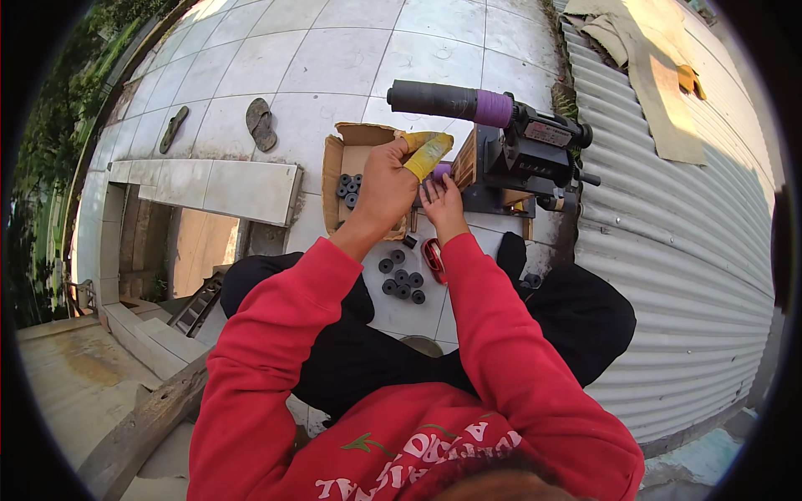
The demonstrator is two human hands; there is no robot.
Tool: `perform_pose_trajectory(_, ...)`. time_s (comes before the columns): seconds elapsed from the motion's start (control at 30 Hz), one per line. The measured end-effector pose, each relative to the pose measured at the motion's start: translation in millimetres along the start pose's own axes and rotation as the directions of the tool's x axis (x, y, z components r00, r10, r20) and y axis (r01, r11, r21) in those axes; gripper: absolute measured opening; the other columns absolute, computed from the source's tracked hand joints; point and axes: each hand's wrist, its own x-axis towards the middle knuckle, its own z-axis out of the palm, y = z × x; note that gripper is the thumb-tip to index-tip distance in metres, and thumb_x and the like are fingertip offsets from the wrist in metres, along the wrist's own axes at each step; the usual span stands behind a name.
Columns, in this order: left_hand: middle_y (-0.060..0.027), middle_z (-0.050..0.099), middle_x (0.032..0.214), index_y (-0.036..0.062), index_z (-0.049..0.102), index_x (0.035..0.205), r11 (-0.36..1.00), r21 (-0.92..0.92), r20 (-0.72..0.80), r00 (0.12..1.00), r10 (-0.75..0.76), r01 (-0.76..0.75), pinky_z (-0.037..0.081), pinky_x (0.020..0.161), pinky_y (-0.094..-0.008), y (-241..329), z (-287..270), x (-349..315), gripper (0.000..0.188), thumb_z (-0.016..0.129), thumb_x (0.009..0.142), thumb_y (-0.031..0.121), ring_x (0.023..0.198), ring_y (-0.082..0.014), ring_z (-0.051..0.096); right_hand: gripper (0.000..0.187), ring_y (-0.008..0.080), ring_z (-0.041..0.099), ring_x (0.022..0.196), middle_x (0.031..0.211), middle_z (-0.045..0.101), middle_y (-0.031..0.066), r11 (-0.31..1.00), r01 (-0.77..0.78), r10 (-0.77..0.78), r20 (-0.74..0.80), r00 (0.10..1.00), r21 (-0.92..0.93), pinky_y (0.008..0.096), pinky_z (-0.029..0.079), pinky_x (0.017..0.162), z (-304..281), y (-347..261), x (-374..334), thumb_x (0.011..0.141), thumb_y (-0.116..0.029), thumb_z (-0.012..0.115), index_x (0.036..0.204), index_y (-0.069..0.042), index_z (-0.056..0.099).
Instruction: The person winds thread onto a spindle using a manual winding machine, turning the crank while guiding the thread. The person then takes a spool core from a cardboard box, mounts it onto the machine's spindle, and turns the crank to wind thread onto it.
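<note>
The left hand (393, 179) is raised in front of the person, its fingers bent. Yellow covers (430, 156) sit over at least two of its fingers, and whether it pinches anything cannot be told. The right hand (445, 204) is just below and to the right of it, fingers loosely spread and reaching up to a lower purple piece (442, 170). That piece is partly hidden behind the left hand, so it is unclear whether the right hand grips it or only touches it.

Just right of the hands are a wooden block (468, 160) and a black machine (543, 154) with a small handle (590, 179) sticking out on its far side. Above the hands, a thick black tube (434, 98) with a purple band (494, 109) reaches leftward from the machine, roughly level.

Left of the left hand, and partly behind it, stands an open cardboard box (332, 179); black round pieces (349, 190) lie in it. Below the hands, more black rings (402, 280) with holes through the middle lie in a loose group on the tiled floor (334, 63). A red tool (433, 260) lies beside them, near the right wrist, and a short dark cylinder (409, 241) is between that tool and the box.

Well to the upper left of the hands are two sandals (261, 124). Far to the right runs a corrugated sheet (660, 259), with a tan cloth (656, 100) spread over its upper part.
</note>
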Motion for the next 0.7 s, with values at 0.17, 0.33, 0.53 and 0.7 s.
perform_pose_trajectory(0.17,-0.0055,0.077,0.115,-0.0025,0.073,0.13,1.0,0.008,-0.004,1.0,-0.004,0.004,0.053,0.089,-0.0237,0,-6,-4,0.028,0.066,0.102,0.001,0.101,-0.0077,0.067,0.028,0.0222,0.064,0.118,0.118,0.069,0.003,1.0,0.012,-0.014,-0.062,0.998,-0.029,0.0435,0.05,0.096,3,8,0,0.098,-0.027,0.077,0.12,-0.014,0.065)
perform_pose_trajectory(0.33,-0.0048,0.077,0.114,-0.002,0.072,0.131,0.998,-0.056,0.016,1.0,0.004,-0.003,0.054,0.087,-0.0232,8,-1,-6,0.029,0.065,0.103,0.001,0.101,-0.0073,0.067,0.026,0.0198,0.063,0.099,0.1,0.062,0.002,0.999,-0.041,0.044,-0.106,0.993,0.032,0.0388,0.053,0.087,-2,-5,16,0.096,-0.026,0.081,0.109,-0.014,0.063)
perform_pose_trajectory(0.53,-0.0046,0.076,0.109,-0.0049,0.073,0.127,0.997,-0.078,0.008,1.0,0.01,-0.009,0.055,0.082,-0.0231,7,-5,-11,0.027,0.068,0.103,0.005,0.095,-0.0057,0.066,0.028,0.0196,0.064,0.094,0.1,0.063,0.0032,0.999,-0.051,0.05,-0.102,0.993,-0.011,0.0367,0.055,0.08,2,3,16,0.095,-0.026,0.082,0.11,-0.012,0.062)
perform_pose_trajectory(0.7,-0.0058,0.076,0.103,-0.0087,0.073,0.122,0.991,-0.134,0.002,1.0,0.016,-0.015,0.056,0.079,-0.0239,8,-1,-13,0.025,0.068,0.102,0.006,0.091,-0.0056,0.065,0.027,0.0195,0.065,0.093,0.098,0.063,0.0022,0.999,-0.028,0.026,-0.112,0.993,-0.02,0.0378,0.055,0.082,1,5,10,0.095,-0.026,0.082,0.11,-0.012,0.063)
